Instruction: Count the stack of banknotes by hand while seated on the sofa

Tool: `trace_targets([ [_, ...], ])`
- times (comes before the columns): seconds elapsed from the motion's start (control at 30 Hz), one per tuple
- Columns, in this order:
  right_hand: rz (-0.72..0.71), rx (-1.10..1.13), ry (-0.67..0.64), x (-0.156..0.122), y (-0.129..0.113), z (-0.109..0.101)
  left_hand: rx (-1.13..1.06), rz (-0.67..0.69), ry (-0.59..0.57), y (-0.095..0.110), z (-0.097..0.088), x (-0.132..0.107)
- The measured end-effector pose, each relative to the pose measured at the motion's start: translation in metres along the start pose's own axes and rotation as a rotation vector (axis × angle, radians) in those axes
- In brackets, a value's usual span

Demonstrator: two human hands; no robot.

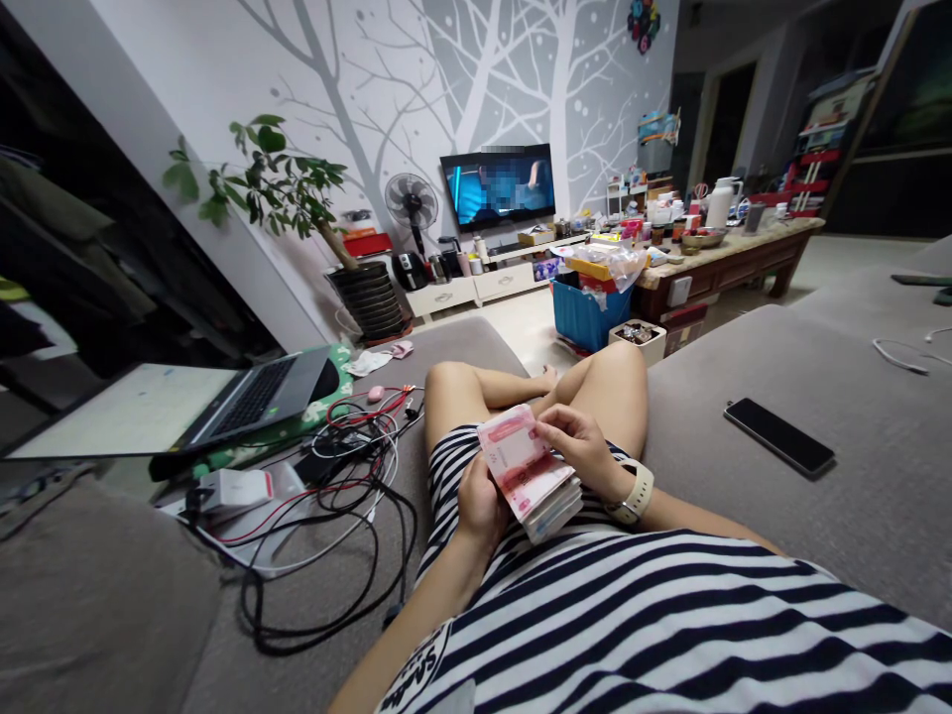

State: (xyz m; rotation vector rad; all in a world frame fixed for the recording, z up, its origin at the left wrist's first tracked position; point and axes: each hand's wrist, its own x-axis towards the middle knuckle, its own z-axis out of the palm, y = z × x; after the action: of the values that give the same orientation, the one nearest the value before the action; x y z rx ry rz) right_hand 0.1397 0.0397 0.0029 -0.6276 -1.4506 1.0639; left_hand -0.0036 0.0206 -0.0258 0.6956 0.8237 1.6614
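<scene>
A thick stack of banknotes (525,466), pinkish-red on top, lies over my lap, tilted toward me. My left hand (482,496) is wrapped round its left side, the palm and some fingers hidden beneath the notes. At the upper right edge, my right hand (584,446) pinches a note between thumb and fingertips. The near end of the stack shows many layered edges, some bluish. A pale watch (632,493) sits on my right wrist.
On the sofa (669,436) to my right lies a black phone (779,436). To my left are tangled cables (364,496), a charger (236,491) and an open laptop (245,397). Ahead stand a blue bin (591,315) and a cluttered table (744,243).
</scene>
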Motion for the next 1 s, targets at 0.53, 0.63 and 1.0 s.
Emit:
trace_targets([
  [0.53, 0.061, -0.041, 0.071, 0.010, 0.016, -0.001, -0.018, -0.054, -0.087, 0.005, 0.003, -0.002],
  [0.63, 0.059, -0.079, 0.063, 0.010, 0.020, -0.002, -0.023, -0.072, -0.119, 0.005, 0.003, -0.002],
  [1.0, 0.021, -0.080, 0.054, 0.006, 0.012, -0.001, -0.072, -0.059, -0.025, -0.001, -0.001, 0.002],
])
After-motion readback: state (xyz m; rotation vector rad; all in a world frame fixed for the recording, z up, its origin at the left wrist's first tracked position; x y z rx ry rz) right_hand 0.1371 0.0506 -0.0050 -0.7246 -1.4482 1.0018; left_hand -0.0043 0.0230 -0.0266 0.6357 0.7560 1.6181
